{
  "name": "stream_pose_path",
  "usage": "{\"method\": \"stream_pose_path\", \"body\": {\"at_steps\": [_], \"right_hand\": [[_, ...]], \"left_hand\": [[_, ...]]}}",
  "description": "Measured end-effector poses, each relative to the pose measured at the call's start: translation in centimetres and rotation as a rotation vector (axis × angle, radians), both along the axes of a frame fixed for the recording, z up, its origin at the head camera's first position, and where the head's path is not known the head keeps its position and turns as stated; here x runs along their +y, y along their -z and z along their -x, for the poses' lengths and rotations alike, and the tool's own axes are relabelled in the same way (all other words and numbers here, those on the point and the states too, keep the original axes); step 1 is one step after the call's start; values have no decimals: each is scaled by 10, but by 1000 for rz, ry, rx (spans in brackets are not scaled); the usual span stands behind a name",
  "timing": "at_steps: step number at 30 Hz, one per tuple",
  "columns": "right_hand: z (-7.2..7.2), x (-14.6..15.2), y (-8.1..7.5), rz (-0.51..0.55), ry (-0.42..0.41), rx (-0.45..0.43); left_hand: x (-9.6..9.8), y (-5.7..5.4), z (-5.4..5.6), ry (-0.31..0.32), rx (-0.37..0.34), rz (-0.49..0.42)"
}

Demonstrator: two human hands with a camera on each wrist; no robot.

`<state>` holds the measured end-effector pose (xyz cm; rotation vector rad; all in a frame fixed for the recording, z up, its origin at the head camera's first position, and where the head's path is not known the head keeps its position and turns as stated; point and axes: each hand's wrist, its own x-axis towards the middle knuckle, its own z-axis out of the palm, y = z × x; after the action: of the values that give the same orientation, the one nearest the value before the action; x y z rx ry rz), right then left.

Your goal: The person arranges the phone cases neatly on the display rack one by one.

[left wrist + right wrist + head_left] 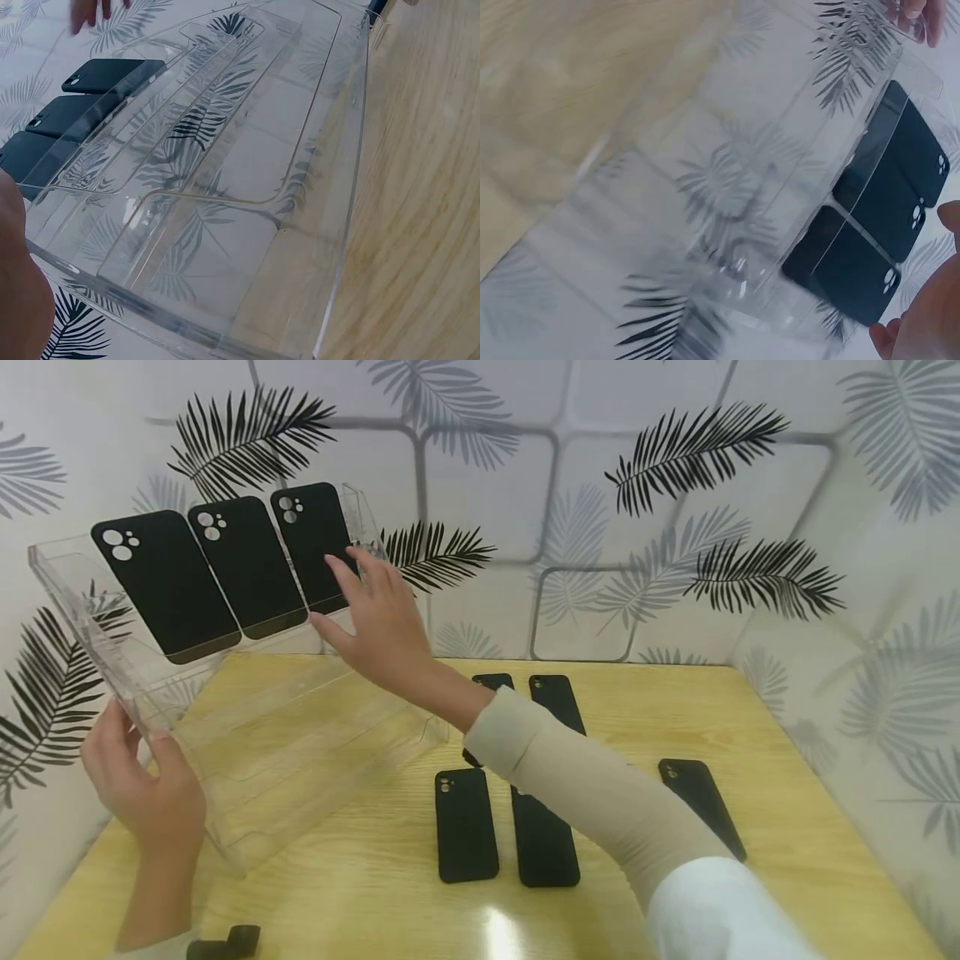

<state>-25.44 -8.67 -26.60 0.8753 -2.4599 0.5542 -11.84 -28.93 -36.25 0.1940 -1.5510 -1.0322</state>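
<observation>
My left hand [146, 785] grips the left side panel of a clear acrylic display stand [300, 735], which is tilted up off the wooden table at its left. Along the stand's top tier three black phone cases lean side by side: a left one [168, 585], a middle one [247, 568] and a right one [311, 539], each with camera cutouts at the top. Fingers spread, my right hand [386, 627] overlaps the right-hand case's lower edge in the head view. The stand's lower tiers [225, 150] hold nothing in the left wrist view.
Several more black phone cases lie on the wooden table [337, 893], including one near the front [467, 827] and one at the right [705, 806]. My right forearm [600, 793] partly covers others. A leaf-patterned wall [660, 527] stands behind the table.
</observation>
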Motion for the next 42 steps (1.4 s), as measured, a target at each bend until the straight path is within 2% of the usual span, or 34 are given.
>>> {"method": "stream_pose_path", "body": {"at_steps": [5,10,18,25,31,36,42], "right_hand": [[14,55,29,61,8,-21],[33,104,59,92,54,-75],[52,164,90,118,142,-198],[66,203,117,82,205,-329],[78,226,136,67,229,-495],[85,238,148,-25,227,-603],[90,249,164,-169,276,-685]], "left_hand": [[0,1,1,-9,18,-12],[2,-1,1,-11,26,-18],[1,2,0,-25,3,-28],[-5,9,1,-18,-1,-22],[-5,10,2,-7,-4,-20],[-1,6,0,5,3,-23],[4,4,1,-8,18,-51]]}}
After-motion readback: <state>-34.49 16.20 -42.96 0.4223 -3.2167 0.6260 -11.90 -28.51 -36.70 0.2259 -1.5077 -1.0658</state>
